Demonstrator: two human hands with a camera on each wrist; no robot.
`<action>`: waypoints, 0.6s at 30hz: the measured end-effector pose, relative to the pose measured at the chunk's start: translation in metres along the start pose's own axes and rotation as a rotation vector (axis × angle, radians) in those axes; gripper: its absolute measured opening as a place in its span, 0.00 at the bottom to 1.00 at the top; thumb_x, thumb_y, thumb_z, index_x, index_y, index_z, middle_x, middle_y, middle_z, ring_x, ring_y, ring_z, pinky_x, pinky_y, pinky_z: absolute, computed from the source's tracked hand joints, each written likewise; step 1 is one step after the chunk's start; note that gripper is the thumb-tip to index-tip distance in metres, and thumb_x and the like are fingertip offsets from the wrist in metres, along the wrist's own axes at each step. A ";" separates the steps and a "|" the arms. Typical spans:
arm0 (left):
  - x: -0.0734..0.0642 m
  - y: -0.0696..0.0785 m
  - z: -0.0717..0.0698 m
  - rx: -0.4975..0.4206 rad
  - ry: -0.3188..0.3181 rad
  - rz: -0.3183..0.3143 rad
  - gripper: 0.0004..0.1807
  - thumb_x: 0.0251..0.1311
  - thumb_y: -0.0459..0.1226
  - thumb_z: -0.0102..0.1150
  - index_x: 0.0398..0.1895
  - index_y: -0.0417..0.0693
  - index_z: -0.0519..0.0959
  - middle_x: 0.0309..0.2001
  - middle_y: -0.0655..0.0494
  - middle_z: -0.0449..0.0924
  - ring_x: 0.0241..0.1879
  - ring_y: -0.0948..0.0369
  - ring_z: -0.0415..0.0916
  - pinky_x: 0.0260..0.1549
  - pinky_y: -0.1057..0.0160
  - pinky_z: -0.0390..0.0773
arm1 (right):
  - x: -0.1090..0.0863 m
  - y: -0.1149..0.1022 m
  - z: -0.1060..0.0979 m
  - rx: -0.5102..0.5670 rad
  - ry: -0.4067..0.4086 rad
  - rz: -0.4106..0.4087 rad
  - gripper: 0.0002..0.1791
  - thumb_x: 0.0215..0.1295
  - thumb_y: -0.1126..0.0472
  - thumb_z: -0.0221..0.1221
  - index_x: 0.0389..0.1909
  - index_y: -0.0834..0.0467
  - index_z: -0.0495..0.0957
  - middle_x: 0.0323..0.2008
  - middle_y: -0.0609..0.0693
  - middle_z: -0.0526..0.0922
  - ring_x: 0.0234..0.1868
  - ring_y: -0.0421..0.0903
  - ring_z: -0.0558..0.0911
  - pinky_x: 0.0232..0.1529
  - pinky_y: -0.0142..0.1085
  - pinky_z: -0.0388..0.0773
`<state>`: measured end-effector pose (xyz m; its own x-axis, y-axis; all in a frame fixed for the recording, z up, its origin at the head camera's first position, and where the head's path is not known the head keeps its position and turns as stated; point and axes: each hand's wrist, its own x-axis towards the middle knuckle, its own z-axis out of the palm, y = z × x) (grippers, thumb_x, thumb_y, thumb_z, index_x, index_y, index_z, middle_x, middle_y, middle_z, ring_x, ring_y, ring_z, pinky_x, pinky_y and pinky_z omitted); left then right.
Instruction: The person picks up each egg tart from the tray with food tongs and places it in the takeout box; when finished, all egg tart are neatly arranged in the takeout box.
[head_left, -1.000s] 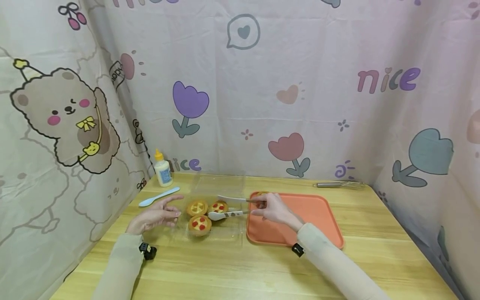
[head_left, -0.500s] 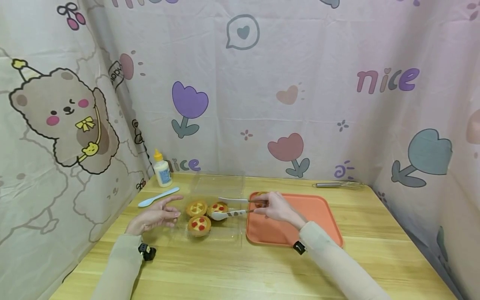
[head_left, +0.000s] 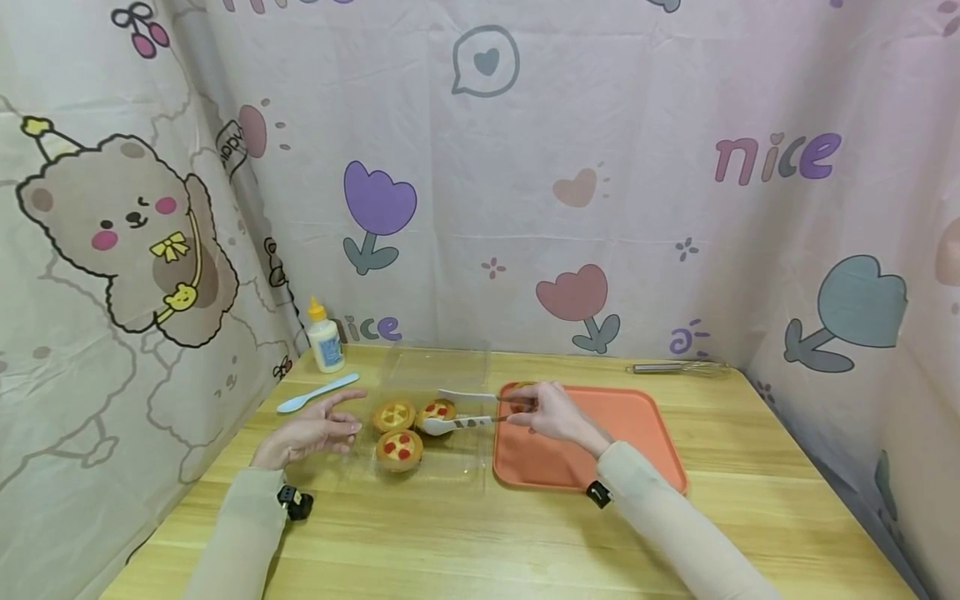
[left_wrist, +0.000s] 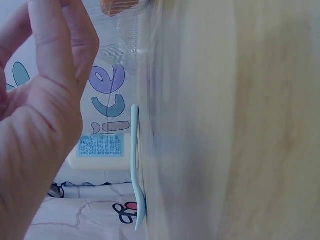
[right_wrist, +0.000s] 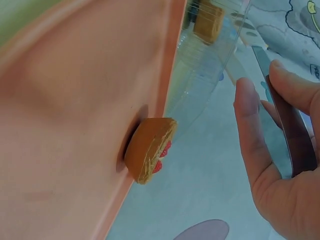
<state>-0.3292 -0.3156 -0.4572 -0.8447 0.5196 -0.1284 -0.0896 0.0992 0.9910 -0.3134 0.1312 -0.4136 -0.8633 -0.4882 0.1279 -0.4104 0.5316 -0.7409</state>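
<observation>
Cloth (head_left: 465,183) backs the table (head_left: 435,542). Your left hand (head_left: 313,431), fingers loose, holds nothing; the box (head_left: 450,471) beside it holds three tarts (head_left: 399,451). Parted tongs (head_left: 468,423) overhang it, pinched by your right hand (head_left: 557,414) above the tray (head_left: 626,442), whose far left bears another tart (right_wrist: 147,152).

In the head view, the right hand (head_left: 553,414) hides much of the tart (right_wrist: 149,150) beyond it, and the handle end of the tongs (head_left: 468,423); left of that hand, the tongs mask part of one boxed tart (head_left: 438,408); the left wrist view crops the left hand (left_wrist: 47,87) at its fingertips and the container (left_wrist: 117,47) ahead of it; near that hand, the table (left_wrist: 200,100) blurs; behind it, the bottle (left_wrist: 100,163) loses its top, its print too small to read.
</observation>
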 end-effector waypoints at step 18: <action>-0.001 0.001 0.000 0.009 0.001 0.000 0.44 0.66 0.30 0.57 0.78 0.45 0.41 0.38 0.53 0.80 0.34 0.60 0.81 0.36 0.59 0.87 | 0.000 0.000 -0.006 0.010 -0.019 -0.007 0.20 0.65 0.63 0.63 0.58 0.59 0.80 0.44 0.57 0.87 0.27 0.63 0.83 0.28 0.51 0.85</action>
<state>-0.3288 -0.3159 -0.4563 -0.8455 0.5184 -0.1282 -0.0846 0.1071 0.9906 -0.3153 0.1354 -0.4096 -0.8544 -0.5054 0.1208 -0.4138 0.5212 -0.7464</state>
